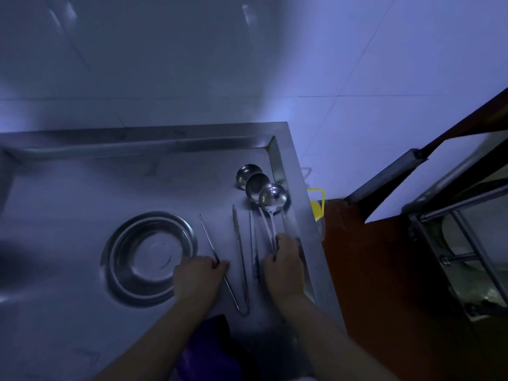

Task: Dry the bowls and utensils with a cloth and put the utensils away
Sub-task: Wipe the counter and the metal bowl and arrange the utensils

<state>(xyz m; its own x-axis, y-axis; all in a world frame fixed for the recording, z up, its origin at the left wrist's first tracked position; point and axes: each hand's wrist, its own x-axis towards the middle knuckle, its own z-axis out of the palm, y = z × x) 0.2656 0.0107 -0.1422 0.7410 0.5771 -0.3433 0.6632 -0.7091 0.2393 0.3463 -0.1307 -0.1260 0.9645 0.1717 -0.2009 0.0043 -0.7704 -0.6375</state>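
A stack of steel bowls (149,257) sits on the steel counter (68,193), left of centre. Long steel tongs (239,257) lie beside it in a V shape. My left hand (199,279) grips the left arm of the tongs. Three steel ladles (270,199) lie by the counter's right rim, bowls pointing away from me. My right hand (284,266) curls round the ladle handles near their ends. A second pair of tongs (254,251) lies between the two hands. A dark purple cloth (209,350) lies at the counter's near edge, between my forearms.
The counter has a raised rim at the back and right (286,166). A yellow plastic item (317,204) sits just past the right rim. A reddish-brown surface (371,270) and a metal rack with dishes (467,257) stand at the right. A tiled wall rises behind.
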